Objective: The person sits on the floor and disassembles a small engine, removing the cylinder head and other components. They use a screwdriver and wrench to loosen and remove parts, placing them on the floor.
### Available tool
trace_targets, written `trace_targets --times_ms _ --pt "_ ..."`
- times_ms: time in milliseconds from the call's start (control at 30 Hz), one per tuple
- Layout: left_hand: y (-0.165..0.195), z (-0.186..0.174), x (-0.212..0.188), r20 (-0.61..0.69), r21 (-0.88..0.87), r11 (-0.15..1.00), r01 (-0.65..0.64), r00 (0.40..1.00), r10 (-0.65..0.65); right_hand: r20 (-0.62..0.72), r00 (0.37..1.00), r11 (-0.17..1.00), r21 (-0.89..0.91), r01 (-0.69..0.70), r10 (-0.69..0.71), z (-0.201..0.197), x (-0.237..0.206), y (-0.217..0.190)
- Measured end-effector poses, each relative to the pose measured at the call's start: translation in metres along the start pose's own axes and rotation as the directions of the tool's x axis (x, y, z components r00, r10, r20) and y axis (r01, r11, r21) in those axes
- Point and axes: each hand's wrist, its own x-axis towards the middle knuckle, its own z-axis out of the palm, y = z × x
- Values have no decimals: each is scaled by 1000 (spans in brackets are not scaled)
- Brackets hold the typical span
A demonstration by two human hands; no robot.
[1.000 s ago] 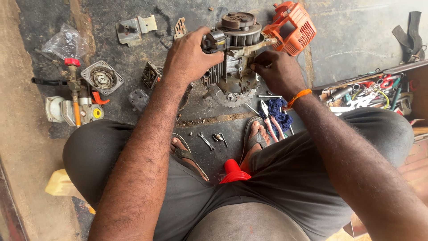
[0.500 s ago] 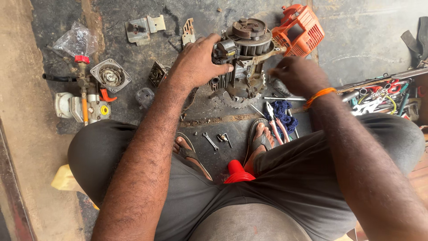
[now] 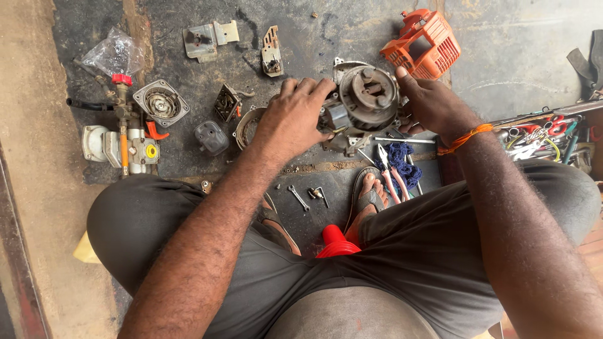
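Gripping: both hands are on the small engine block [image 3: 367,100], which sits on the dark floor [image 3: 502,56] between them, just beyond the sandalled feet.
Engine block: grey cast metal with a round finned wheel on top; I judge it heavy for its size, rigid, and likely greasy, so prone to slip. The firm casing edges look the best hold, not the thin fins or loose wires.
Left hand [image 3: 295,119]: fingers curled over the block's left side, closed on it, thumb hidden underneath.
Right hand [image 3: 433,103]: fingers bent round the block's right edge, closed on it; an orange thread circles the wrist.
Orange cover [image 3: 427,41]: slatted plastic shell, just beyond the right hand, probably light and a little brittle.
Pump assembly [image 3: 122,141]: well to the left of the left hand, with a red knob and yellow cap.
Tool tray [image 3: 546,135]: near the right wrist, cut off at the frame edge; its contents are a tangle, hard to sort out.
Pliers [image 3: 389,169]: just below the right hand, lying on a blue rag.
Small spanner [image 3: 298,198]: near the left forearm, on the floor.
Hidden: the block's underside, its contact with the floor, and both palms.
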Motion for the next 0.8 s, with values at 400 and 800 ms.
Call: trace_targets --times_ms 400,800 --pt "6 -12 -3 334 5 985 172 928 -164 -130 986 974 -214 74 -104 2 -10 0" --pt "-28 -18 4 342 109 970 218 908 -242 -71 977 973 -131 191 -201 8 -10 -8"
